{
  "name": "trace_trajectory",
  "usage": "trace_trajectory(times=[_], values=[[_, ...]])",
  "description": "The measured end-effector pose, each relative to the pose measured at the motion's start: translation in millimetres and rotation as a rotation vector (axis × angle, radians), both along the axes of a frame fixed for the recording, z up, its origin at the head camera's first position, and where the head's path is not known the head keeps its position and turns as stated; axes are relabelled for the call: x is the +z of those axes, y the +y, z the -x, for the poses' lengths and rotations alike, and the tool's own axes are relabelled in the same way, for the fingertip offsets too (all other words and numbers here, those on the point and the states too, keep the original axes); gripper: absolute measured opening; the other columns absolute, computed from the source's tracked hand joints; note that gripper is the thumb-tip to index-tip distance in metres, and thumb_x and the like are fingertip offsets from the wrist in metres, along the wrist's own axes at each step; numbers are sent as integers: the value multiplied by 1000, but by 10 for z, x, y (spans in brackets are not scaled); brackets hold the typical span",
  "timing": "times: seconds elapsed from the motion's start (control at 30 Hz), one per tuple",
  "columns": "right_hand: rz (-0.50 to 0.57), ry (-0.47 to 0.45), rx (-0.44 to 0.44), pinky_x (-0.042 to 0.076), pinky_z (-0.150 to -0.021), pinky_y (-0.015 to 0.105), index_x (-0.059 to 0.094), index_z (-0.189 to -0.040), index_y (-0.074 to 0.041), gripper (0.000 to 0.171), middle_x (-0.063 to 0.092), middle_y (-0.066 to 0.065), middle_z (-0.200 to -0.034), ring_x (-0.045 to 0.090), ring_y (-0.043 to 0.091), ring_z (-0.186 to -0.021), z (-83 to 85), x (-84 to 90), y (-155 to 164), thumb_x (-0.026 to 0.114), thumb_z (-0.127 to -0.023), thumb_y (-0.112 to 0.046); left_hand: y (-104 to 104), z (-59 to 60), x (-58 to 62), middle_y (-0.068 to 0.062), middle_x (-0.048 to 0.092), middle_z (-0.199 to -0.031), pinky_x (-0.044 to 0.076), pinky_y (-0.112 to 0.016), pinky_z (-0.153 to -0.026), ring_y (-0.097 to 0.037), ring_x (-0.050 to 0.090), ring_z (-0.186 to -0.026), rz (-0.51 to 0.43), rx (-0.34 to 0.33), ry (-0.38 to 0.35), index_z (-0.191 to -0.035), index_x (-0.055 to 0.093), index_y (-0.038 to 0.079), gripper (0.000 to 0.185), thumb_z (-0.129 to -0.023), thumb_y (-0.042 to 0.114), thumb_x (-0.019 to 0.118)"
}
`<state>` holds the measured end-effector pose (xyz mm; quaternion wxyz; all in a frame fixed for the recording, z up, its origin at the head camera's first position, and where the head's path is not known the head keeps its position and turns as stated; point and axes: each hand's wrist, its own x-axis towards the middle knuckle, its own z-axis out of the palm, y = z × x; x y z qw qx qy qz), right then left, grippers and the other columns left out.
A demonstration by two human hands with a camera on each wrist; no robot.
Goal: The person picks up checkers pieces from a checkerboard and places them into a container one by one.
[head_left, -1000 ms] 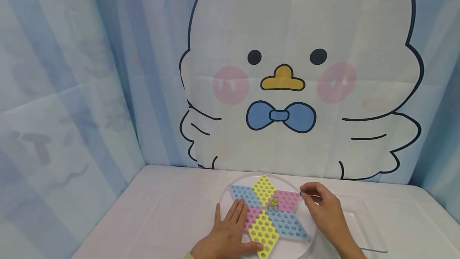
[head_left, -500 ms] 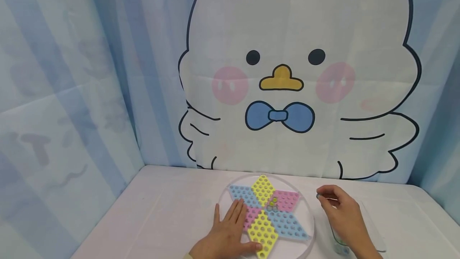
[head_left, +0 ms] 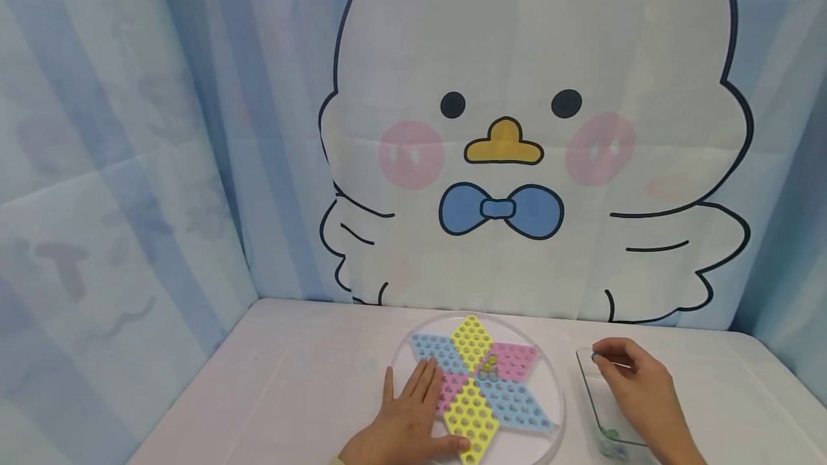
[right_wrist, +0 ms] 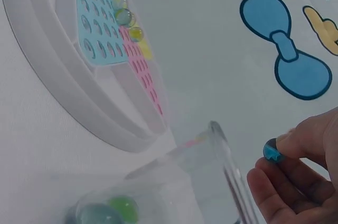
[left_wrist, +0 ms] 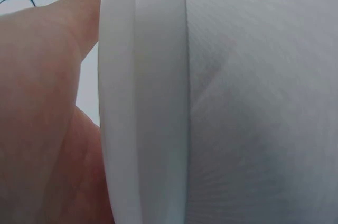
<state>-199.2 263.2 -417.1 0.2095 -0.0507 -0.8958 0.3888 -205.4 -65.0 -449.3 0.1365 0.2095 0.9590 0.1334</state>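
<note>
A round white board (head_left: 555, 407) with a star of blue, yellow and pink holes lies on the table. A few marbles (head_left: 488, 366) sit near its middle. My left hand (head_left: 416, 397) lies flat on the star's left side, fingers straight; in the left wrist view only the palm (left_wrist: 42, 108) and the board's rim (left_wrist: 142, 102) show. My right hand (head_left: 599, 359) pinches a small blue marble (right_wrist: 272, 151) over the far end of a clear tray (head_left: 586, 379) right of the board.
A few marbles (right_wrist: 105, 212), one of them green, lie in the near end of the clear tray (right_wrist: 228, 160). A cartoon chick curtain (head_left: 517, 149) hangs close behind the table. The table's edge runs along the left and right.
My right hand has moved right, from the star's pink point to above the clear tray, carrying the blue marble. The left hand has stayed flat on the board.
</note>
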Motion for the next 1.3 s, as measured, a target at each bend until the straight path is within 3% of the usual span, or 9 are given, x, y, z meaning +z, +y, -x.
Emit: trace_trajectory(times=[0.07, 0.13, 0.2, 0.3, 0.37, 0.63, 0.8, 1.0, 1.3], values=[[-5, -19, -18, 40, -70, -2, 65, -113, -4, 20, 69, 14, -111, 46, -22, -84, 2, -9, 32, 63, -95, -11, 1, 2, -4, -5, 11, -168, 0, -71, -115, -23, 9, -156, -2, 1, -1, -160, 18, 12, 110, -81, 83, 47], [-8, -41, -36, 44, -70, 1, 65, -114, -3, 21, 69, 15, -112, 58, -9, -90, 6, -14, 60, 63, -95, -11, 0, 1, -3, -5, 11, -168, 0, -71, -115, -23, 9, -156, -3, 0, -3, -159, 18, 12, 110, -81, 84, 47], [-5, -67, -53, 52, -73, 10, 63, -116, -2, 22, 67, 18, -114, 65, 11, -98, 14, -15, 85, 62, -95, -10, -4, 3, -5, -5, 11, -168, 0, -72, -115, -24, 10, -156, -10, -2, -5, -159, 18, 12, 110, -80, 84, 46], [11, -106, -67, 58, -78, 28, 61, -118, -1, 23, 66, 20, -116, 62, 35, -109, 22, -16, 115, 60, -96, -8, -16, 3, -4, -5, 10, -168, 0, -72, -114, -24, 10, -156, -18, -4, -7, -159, 18, 12, 111, -80, 85, 45], [20, -132, -69, 57, -80, 35, 61, -118, 0, 24, 65, 21, -117, 62, 36, -110, 28, -20, 133, 59, -96, -8, -25, 2, -5, -6, 10, -168, 1, -72, -114, -24, 10, -156, -22, -5, -7, -160, 18, 13, 111, -80, 85, 45], [21, -199, -71, 56, -87, 45, 61, -119, 1, 25, 65, 23, -119, 60, 38, -112, 50, -25, 224, 60, -95, -8, -28, -20, 11, -6, 11, -168, 0, -73, -114, -24, 9, -156, -16, -16, -5, -160, 16, 11, 110, -82, 84, 45], [11, -212, -59, 57, -83, 42, 61, -119, 1, 26, 65, 23, -119, 61, 38, -112, 52, -16, 301, 60, -95, -8, -17, -19, 19, -6, 11, -168, 0, -72, -115, -24, 9, -156, -6, -2, -11, -160, 17, 12, 111, -81, 85, 44], [20, -257, -24, 54, -88, 48, 59, -121, 2, 28, 65, 24, -118, 60, 37, -110, 81, -23, 323, 59, -95, -9, -13, -19, 21, -6, 11, -168, -1, -71, -115, -24, 8, -156, -5, 5, -12, -159, 17, 11, 111, -80, 85, 44], [20, -338, 38, 57, -78, 40, 59, -116, 5, 24, 67, 23, -111, 69, 28, -95, 122, -59, 321, 58, -93, -2, -4, -1, 10, -5, 10, -168, -3, -70, -116, -23, 8, -156, -18, 11, -25, -160, 17, 13, 113, -79, 86, 44]])
